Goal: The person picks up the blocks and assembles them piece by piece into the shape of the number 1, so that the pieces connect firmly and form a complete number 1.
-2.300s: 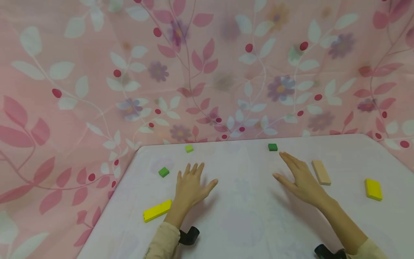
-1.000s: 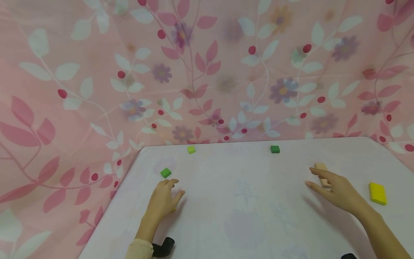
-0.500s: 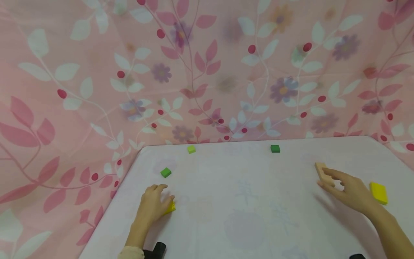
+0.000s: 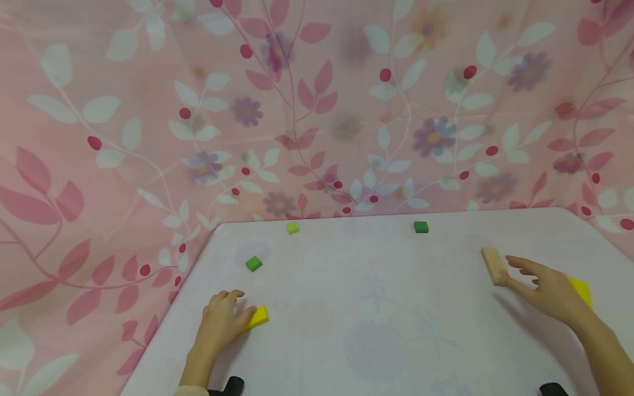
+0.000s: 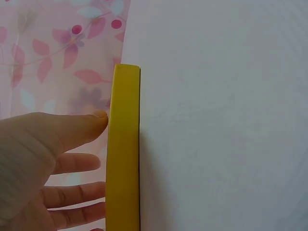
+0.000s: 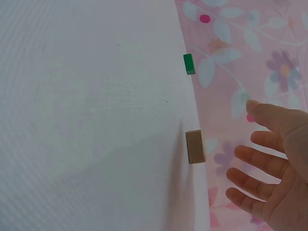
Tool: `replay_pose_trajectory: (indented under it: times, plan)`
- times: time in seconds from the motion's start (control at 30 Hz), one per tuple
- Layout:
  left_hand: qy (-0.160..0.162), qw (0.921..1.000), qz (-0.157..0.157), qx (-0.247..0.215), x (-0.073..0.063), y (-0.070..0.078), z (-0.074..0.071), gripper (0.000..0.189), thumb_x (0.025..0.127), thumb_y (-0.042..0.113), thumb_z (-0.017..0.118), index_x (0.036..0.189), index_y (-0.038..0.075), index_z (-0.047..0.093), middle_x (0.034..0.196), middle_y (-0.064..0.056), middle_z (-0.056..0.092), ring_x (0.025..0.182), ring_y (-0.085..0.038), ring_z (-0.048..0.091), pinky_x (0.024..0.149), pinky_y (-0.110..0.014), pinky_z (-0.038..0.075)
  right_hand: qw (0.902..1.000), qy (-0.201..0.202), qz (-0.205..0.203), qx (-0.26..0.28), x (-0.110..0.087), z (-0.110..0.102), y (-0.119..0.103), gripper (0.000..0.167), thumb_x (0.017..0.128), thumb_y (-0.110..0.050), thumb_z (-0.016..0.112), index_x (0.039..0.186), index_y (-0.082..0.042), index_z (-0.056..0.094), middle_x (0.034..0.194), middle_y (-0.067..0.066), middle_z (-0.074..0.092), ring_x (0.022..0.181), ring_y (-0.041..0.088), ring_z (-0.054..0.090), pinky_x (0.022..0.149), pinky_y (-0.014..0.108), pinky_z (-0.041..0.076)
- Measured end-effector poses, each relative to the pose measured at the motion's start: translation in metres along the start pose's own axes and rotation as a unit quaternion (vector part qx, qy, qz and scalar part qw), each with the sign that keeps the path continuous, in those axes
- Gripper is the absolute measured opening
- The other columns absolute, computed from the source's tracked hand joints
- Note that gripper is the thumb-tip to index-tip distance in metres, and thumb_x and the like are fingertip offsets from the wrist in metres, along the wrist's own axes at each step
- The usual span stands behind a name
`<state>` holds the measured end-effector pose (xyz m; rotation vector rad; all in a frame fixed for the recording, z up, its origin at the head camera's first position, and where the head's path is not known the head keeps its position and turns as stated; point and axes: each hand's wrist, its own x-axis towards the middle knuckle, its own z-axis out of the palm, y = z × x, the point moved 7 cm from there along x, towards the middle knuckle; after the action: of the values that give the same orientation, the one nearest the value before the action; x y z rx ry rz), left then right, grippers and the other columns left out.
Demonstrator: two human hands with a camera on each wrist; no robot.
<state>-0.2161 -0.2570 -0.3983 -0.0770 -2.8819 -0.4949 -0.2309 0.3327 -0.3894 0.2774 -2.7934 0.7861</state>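
Head view from above, facing forward and down, wrist views closer, white table [image 4: 317,308] in all

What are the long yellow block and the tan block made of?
The long yellow block looks like painted wood or plastic; its smooth, evenly coloured face leaves that open. The tan block is probably bare, unpainted wood, judging by its pale natural colour, though no grain shows clearly.

A lime block [image 4: 293,228] and a dark green block [image 4: 421,227] lie on the white table [image 4: 322,286] near floral cloth [image 4: 317,110].
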Motion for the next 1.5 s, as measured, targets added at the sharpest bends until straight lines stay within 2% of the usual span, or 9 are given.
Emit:
replay_pose_trajectory:
  times: [0.13, 0.27, 0.4, 0.53, 0.6, 0.8, 1.07, 1.27, 1.5]
  plan:
    - [-0.015, 0.9998, -0.01, 0.0, 0.0, -0.005, 0.001, 0.039, 0.082, 0.03, 0.07, 0.106, -0.001, 0.065, 0.103, -0.02, 0.062, 0.1, -0.04, 0.054, 0.084, -0.059, 0.041, 1.0, 0.001, 0.007, -0.003, -0.001, -0.002, 0.006, 0.054, 0.086, -0.026, 0.068, 0.124, 0.009, 0.052, 0.118, 0.037, 0.053, 0.094, 0.055, 0.055, 0.071, 0.06, 0.046]
    - [-0.04, 0.9988, -0.025, -0.014, -0.001, -0.011, 0.002, 0.039, 0.083, 0.032, 0.069, 0.105, 0.0, 0.065, 0.094, -0.014, 0.062, 0.09, -0.033, 0.055, 0.083, -0.053, 0.044, 0.9999, -0.001, 0.009, -0.008, -0.001, -0.002, 0.011, 0.053, 0.087, -0.026, 0.066, 0.124, 0.009, 0.051, 0.117, 0.037, 0.053, 0.093, 0.055, 0.055, 0.07, 0.059, 0.047]
    - [-0.068, 0.9962, -0.043, -0.033, -0.003, -0.017, 0.003, 0.042, 0.081, 0.037, 0.071, 0.102, 0.0, 0.064, 0.086, -0.008, 0.06, 0.081, -0.024, 0.054, 0.079, -0.047, 0.047, 0.9998, 0.004, 0.013, -0.015, -0.001, -0.002, 0.017, 0.054, 0.086, -0.027, 0.067, 0.123, 0.009, 0.052, 0.116, 0.034, 0.055, 0.096, 0.051, 0.054, 0.068, 0.048, 0.051]
    - [-0.082, 0.9943, -0.052, -0.043, -0.006, -0.022, 0.002, 0.046, 0.079, 0.04, 0.073, 0.1, 0.001, 0.064, 0.086, -0.006, 0.06, 0.079, -0.021, 0.053, 0.077, -0.045, 0.048, 0.9996, 0.012, 0.02, -0.017, -0.002, -0.002, 0.024, 0.053, 0.086, -0.027, 0.068, 0.122, 0.009, 0.053, 0.115, 0.033, 0.057, 0.096, 0.049, 0.053, 0.063, 0.032, 0.051]
    - [-0.084, 0.9939, -0.053, -0.046, -0.007, -0.024, 0.001, 0.047, 0.078, 0.041, 0.074, 0.1, 0.001, 0.064, 0.086, -0.006, 0.06, 0.079, -0.021, 0.053, 0.076, -0.044, 0.048, 0.9995, 0.016, 0.022, -0.016, -0.003, -0.003, 0.027, 0.052, 0.087, -0.027, 0.067, 0.121, 0.009, 0.053, 0.115, 0.034, 0.056, 0.095, 0.05, 0.054, 0.064, 0.035, 0.052]
    - [-0.085, 0.994, -0.048, -0.05, -0.009, -0.028, 0.002, 0.046, 0.075, 0.039, 0.077, 0.097, 0.001, 0.066, 0.084, -0.005, 0.061, 0.077, -0.018, 0.053, 0.072, -0.039, 0.048, 0.9995, 0.015, 0.027, -0.008, -0.008, -0.003, 0.031, 0.052, 0.09, -0.025, 0.062, 0.124, 0.013, 0.049, 0.118, 0.039, 0.051, 0.093, 0.058, 0.053, 0.068, 0.063, 0.045]
    - [-0.101, 0.9916, -0.044, -0.068, -0.012, -0.031, 0.002, 0.045, 0.07, 0.037, 0.081, 0.094, 0.002, 0.069, 0.083, -0.002, 0.062, 0.076, -0.016, 0.052, 0.071, -0.035, 0.047, 0.9995, 0.01, 0.027, -0.01, -0.001, -0.003, 0.036, 0.054, 0.089, -0.027, 0.063, 0.124, 0.011, 0.049, 0.119, 0.037, 0.052, 0.095, 0.054, 0.054, 0.07, 0.061, 0.046]
    - [-0.126, 0.9874, -0.057, -0.077, -0.012, -0.033, 0.004, 0.044, 0.066, 0.03, 0.084, 0.096, 0.001, 0.07, 0.085, -0.002, 0.061, 0.077, -0.017, 0.05, 0.075, -0.038, 0.049, 0.9998, 0.001, 0.015, 0.009, 0.006, 0.002, 0.037, 0.054, 0.087, -0.025, 0.066, 0.124, 0.011, 0.05, 0.118, 0.037, 0.053, 0.094, 0.053, 0.055, 0.069, 0.059, 0.048]
    - [-0.138, 0.9858, -0.06, -0.074, -0.014, -0.034, 0.004, 0.041, 0.066, 0.026, 0.085, 0.097, 0.003, 0.07, 0.088, -0.001, 0.062, 0.079, -0.016, 0.051, 0.083, -0.045, 0.049, 0.9978, -0.049, 0.037, 0.027, 0.013, 0.011, 0.041, 0.059, 0.088, -0.026, 0.066, 0.129, 0.011, 0.045, 0.123, 0.039, 0.046, 0.1, 0.053, 0.052, 0.074, 0.057, 0.049]
